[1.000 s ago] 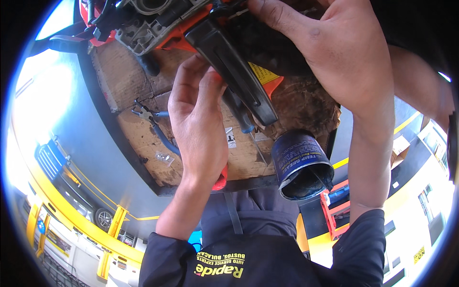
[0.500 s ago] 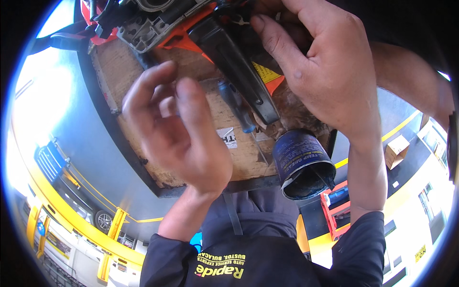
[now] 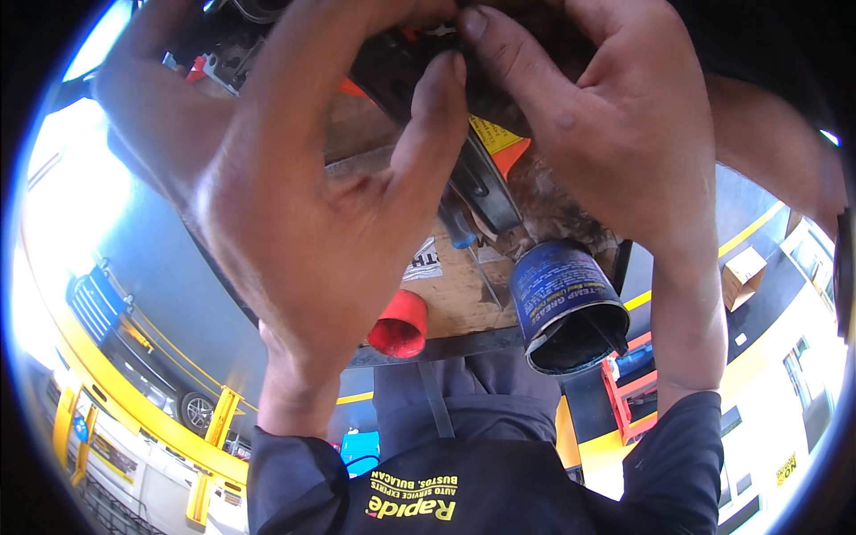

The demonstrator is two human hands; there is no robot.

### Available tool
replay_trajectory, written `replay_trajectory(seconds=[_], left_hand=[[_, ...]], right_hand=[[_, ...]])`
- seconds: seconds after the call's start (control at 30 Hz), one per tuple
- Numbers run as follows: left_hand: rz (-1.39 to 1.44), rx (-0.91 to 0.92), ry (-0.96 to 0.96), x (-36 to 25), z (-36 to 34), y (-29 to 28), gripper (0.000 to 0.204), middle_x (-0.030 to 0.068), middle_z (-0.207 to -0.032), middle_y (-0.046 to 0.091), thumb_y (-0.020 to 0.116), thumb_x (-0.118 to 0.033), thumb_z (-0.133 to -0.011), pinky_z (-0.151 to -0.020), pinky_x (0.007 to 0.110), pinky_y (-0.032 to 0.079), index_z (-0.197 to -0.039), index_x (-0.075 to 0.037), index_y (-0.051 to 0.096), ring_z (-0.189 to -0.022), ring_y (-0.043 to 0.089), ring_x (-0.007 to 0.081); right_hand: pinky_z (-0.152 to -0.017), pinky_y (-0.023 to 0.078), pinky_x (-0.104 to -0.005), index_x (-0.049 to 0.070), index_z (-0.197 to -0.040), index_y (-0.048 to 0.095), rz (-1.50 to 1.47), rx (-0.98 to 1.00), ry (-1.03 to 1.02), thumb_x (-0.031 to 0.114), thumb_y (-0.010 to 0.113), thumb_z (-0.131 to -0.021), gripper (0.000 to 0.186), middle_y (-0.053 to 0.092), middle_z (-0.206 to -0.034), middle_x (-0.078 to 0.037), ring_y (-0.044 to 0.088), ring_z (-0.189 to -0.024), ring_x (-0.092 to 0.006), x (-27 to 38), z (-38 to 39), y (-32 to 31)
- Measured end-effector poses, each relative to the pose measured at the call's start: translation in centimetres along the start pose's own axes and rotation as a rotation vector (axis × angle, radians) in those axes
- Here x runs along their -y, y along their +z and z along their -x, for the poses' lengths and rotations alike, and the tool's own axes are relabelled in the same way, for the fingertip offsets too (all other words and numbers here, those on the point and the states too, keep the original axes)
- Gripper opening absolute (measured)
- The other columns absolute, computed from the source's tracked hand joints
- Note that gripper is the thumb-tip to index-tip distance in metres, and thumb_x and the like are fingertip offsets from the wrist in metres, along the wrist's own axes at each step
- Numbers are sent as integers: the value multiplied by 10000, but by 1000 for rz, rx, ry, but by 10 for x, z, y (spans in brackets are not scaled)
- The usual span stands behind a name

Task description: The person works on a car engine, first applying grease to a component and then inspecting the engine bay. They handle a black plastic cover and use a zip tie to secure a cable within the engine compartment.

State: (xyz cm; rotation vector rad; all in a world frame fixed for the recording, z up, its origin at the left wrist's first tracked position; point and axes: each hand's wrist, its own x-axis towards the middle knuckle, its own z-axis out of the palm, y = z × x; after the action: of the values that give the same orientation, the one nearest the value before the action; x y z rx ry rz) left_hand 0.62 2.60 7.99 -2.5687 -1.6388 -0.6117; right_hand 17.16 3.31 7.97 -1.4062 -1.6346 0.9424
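The left hand (image 3: 303, 205) is curved half open, holding nothing that I can see; its thumb overlaps the black handle (image 3: 486, 192), which slants from upper left to lower right between both hands. The right hand (image 3: 615, 125) bends its fingers beside the handle's upper part (their hold I cannot tell).

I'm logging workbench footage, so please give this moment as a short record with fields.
Left hand: raised above the bench, thumb in front of a long black part
Right hand: thumb tip close to the left hand's fingertips, by the black part's upper end
Held: cannot tell; fingertips dark or hidden
Surface: worn cardboard on the bench
Nearby: blue-handled screwdriver, open dark-blue can, red cup-shaped piece
Background: yellow post at left, cardboard box at right
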Motion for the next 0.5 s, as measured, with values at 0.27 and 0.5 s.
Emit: replay_trajectory(seconds=[0.27, 0.5], left_hand=[[34, -112, -60, -11, 2, 12, 247, 71, -1161, 684, 892, -156, -753, -1069, 447, 345, -974, -149, 781, -1354, 412, 276], [275, -286, -652, -41, 10, 38, 551, 197, -1323, 485, 847, -163, -833, -1082, 431, 340, -1241, 3, 516, -1317, 444, 329]], right_hand=[[-673, 516, -323, -80, -941, 672, -181, 54, 101, 56, 668, -969, 139, 709, -814, -194, 670, -707, -213, 2, -9, -10], [-667, 519, -343, -60, -917, 687, -72, -17, 20, 48, 702, -930, 109, 710, -835, -201, 665, -697, -250, -6, -9, -6]])
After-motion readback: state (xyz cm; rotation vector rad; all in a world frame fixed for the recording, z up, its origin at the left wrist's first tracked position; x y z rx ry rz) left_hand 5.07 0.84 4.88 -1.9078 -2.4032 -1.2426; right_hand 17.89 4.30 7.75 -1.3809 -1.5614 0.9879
